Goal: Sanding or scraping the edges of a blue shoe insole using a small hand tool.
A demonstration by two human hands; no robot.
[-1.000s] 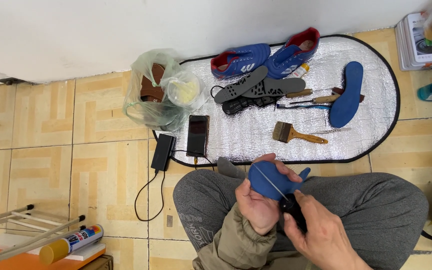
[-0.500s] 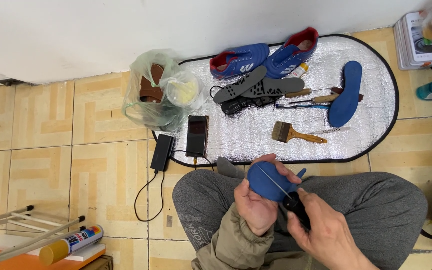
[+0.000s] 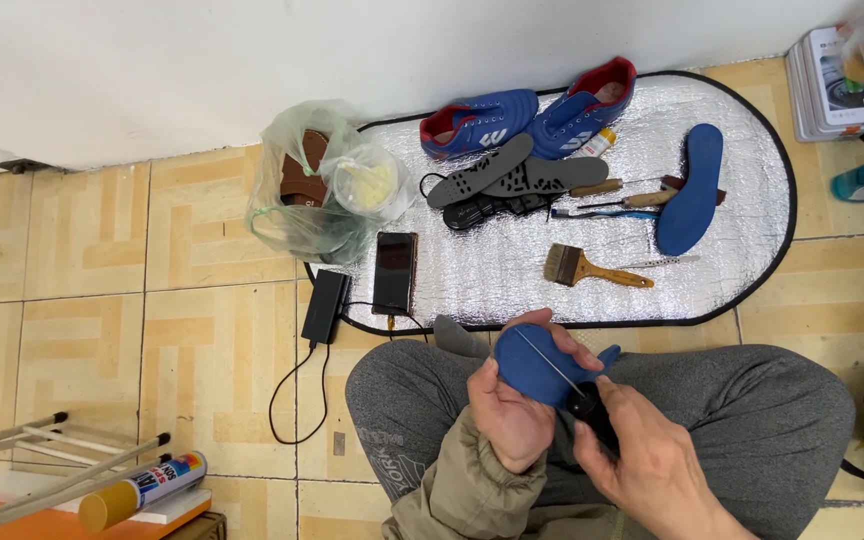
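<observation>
Foil mat (image 3: 752, 270): the largest thing before you, an oval silver sheet on the tiled floor, lying where it lay a second ago; everything on it is unmoved.
Your lap: you sit cross-legged in grey trousers at the mat's near edge, and the work sits between your knees.
Change: very little has shifted in the last second. Your hands have edged slightly, and the blue piece is turned only a touch. To my eye you are mid-step, working steadily on one spot.
Plastic bag (image 3: 292, 215): a clear, crumpled bag at the mat's left end. It holds a brown sandal and a round lidded tub with something pale yellow inside.
Blue shoes (image 3: 532, 120): a pair with red lining at the mat's far edge, empty, their grey insoles (image 3: 512, 172) lying just in front.
Blue sole (image 3: 692, 190): flat on the mat to the right, beside hand tools and a paintbrush (image 3: 592, 267).
Blue shoe part (image 3: 542, 362): the thing in hand, held over your lap.
Left hand (image 3: 512, 415): its fingers curl around the blue part and grip it.
Right hand (image 3: 642, 455): its fingers pinch a dark-handled tool (image 3: 590, 412), whose thin metal shaft lies across the blue part.
</observation>
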